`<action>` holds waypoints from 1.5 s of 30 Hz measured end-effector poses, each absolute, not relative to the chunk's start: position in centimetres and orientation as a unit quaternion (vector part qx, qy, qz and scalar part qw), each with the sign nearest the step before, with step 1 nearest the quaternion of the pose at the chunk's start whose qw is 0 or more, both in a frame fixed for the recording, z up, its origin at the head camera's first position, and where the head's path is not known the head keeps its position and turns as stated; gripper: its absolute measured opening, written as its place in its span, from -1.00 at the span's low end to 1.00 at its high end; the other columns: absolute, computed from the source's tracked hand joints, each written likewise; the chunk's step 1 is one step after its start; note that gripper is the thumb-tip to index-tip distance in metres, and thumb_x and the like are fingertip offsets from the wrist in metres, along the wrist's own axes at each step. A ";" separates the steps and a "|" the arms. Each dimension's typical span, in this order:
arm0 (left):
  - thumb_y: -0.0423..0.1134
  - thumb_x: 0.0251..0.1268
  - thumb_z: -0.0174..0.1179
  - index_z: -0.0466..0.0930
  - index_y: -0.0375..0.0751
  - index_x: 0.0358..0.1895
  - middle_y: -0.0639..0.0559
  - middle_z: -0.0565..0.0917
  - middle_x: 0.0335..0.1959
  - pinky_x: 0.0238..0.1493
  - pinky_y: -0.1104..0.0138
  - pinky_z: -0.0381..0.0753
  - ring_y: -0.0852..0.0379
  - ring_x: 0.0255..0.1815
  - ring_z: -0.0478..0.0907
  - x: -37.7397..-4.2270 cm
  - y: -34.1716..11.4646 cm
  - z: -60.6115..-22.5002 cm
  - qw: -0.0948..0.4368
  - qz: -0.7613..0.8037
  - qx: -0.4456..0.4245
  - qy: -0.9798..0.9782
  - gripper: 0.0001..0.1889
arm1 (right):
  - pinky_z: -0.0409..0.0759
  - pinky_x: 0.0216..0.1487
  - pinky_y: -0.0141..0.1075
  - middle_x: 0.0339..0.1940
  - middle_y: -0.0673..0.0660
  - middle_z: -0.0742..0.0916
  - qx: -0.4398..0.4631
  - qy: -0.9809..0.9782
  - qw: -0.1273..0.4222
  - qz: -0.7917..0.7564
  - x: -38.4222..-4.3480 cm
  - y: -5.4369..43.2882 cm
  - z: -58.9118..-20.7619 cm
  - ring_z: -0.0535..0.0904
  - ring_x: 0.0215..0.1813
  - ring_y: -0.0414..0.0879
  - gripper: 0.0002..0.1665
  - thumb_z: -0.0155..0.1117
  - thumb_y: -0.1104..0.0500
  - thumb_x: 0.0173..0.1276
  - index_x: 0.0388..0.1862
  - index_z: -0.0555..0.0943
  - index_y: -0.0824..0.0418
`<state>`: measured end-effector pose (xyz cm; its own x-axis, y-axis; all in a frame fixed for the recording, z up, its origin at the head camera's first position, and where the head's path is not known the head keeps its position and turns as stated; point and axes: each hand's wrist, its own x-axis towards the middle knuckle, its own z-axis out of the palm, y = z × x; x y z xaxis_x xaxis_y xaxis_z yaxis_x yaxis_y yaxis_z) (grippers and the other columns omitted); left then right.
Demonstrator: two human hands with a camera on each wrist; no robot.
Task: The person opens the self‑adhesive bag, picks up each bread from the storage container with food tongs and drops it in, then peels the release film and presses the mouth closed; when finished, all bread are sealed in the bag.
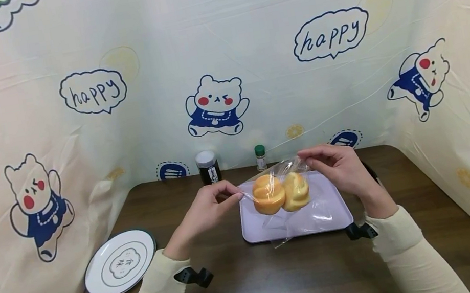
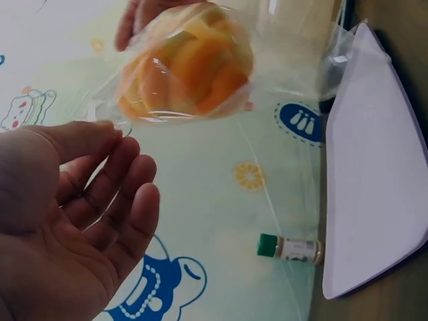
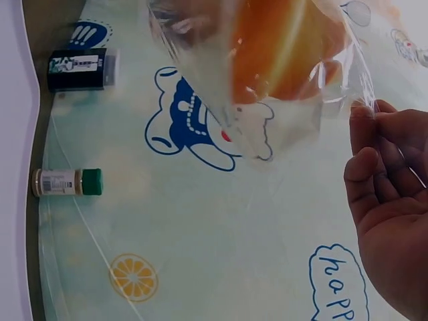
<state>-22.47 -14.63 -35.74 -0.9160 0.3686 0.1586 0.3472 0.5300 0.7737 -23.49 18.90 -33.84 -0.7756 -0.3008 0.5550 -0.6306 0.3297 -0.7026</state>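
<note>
Between the two hands hangs a clear plastic bag (image 1: 321,212) with two bread rolls inside, a round orange-brown roll (image 1: 268,194) and a yellower twisted roll (image 1: 296,191). My left hand (image 1: 212,207) pinches the bag's left edge between thumb and forefinger. At the upper right corner, my right hand (image 1: 336,168) pinches the plastic the same way. In the left wrist view the rolls (image 2: 190,67) look bunched together beyond the left fingertips (image 2: 107,130). The bag is held over a lilac tray (image 1: 252,234), overlapping it in the head view.
A white plate (image 1: 98,278) with a dark rim and printed characters lies at the table's left edge. Behind the tray stand a black jar (image 1: 208,167) with a pale lid and a small green-capped bottle (image 1: 261,157). A printed curtain (image 1: 205,27) surrounds the brown table (image 1: 277,289).
</note>
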 end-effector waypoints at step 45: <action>-0.03 0.65 -0.19 0.38 -0.30 0.13 -0.30 0.54 0.16 0.20 0.06 0.59 -0.16 0.14 0.54 -25.3 -21.7 -42.9 -0.016 0.502 0.001 0.865 -0.61 | 0.65 -0.09 -0.20 0.05 0.13 0.76 0.253 -0.864 0.031 0.435 -24.9 18.0 -36.3 0.67 -0.13 -0.05 -0.68 0.30 0.01 0.42 0.13 0.66 -0.06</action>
